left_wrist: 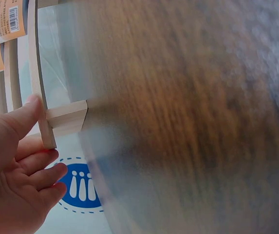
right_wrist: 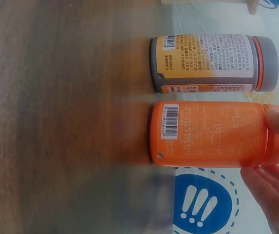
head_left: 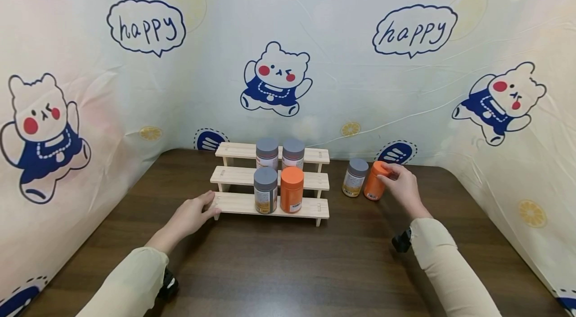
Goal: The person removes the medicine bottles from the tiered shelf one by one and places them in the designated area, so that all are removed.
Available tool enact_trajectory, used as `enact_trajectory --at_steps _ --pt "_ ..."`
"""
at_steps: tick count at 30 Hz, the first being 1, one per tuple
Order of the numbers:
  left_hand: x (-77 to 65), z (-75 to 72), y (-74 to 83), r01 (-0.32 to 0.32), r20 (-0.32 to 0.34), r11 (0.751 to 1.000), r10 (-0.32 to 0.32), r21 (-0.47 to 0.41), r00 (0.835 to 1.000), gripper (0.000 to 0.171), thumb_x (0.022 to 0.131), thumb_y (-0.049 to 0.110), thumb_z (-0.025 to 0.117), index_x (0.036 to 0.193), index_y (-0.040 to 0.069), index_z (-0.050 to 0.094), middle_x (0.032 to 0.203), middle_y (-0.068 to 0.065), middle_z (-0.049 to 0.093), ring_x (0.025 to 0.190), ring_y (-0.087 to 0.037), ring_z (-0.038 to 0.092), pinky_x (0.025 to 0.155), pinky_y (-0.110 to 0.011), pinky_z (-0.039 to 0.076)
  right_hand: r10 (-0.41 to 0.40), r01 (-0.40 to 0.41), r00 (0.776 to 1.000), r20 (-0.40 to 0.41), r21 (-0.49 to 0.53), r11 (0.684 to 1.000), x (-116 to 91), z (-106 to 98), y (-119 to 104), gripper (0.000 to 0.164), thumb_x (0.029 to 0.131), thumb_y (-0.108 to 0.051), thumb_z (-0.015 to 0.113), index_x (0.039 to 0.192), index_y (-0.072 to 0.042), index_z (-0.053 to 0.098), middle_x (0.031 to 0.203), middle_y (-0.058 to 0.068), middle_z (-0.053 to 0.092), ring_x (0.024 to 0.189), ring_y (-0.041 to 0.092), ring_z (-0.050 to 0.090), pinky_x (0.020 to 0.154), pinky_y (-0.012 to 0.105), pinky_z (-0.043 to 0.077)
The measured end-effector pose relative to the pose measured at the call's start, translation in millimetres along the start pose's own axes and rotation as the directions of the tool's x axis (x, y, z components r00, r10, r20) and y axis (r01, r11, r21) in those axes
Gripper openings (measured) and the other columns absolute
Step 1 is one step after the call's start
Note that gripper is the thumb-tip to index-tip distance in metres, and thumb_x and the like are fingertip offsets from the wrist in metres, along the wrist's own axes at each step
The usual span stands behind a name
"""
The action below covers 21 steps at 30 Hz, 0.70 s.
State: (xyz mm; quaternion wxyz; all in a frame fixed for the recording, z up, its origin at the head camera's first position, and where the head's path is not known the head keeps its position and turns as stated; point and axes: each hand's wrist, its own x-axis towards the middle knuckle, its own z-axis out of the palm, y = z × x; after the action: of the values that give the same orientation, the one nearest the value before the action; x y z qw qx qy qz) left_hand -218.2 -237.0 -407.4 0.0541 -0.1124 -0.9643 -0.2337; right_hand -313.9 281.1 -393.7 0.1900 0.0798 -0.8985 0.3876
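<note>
My left hand (head_left: 189,214) holds the left end of the lowest board of a three-step wooden rack (head_left: 234,203). In the left wrist view the thumb (left_wrist: 29,109) lies on one face of the board, fingers on the other side. At the right, my right hand (head_left: 402,187) grips an orange jar (head_left: 374,187) by its lid. A grey-lidded jar (head_left: 353,183) stands upright beside it. On the rack's lowest step are another grey-lidded jar (head_left: 265,192) and an orange jar (head_left: 291,193). Two grey-lidded jars (head_left: 267,149) stand behind them, their bases hidden.
The brown wooden table (head_left: 288,267) runs back to a printed cloth (head_left: 342,82) with cartoon bears. The cloth also hangs along both sides of the table. Each wrist carries a small black camera (head_left: 402,241).
</note>
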Motion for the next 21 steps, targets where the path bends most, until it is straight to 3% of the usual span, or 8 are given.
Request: enact_trajectory --at_steps 21 --pt "-0.7 0.1 0.0 -0.009 -0.008 1.0 0.009 -0.009 1.0 0.055 0.09 0.022 0.061 0.131 -0.01 0.043 0.133 -0.029 0.04 0.117 -0.044 0.042 0.093 -0.054 0.036 -0.078 0.078 0.997 -0.024 -0.011 0.997 -2.5 3.3 1.6 0.039 0.081 -0.005 0.071 0.117 0.005 0.059 0.114 0.023 0.055 0.098 0.036 0.057 0.08 0.044 0.048"
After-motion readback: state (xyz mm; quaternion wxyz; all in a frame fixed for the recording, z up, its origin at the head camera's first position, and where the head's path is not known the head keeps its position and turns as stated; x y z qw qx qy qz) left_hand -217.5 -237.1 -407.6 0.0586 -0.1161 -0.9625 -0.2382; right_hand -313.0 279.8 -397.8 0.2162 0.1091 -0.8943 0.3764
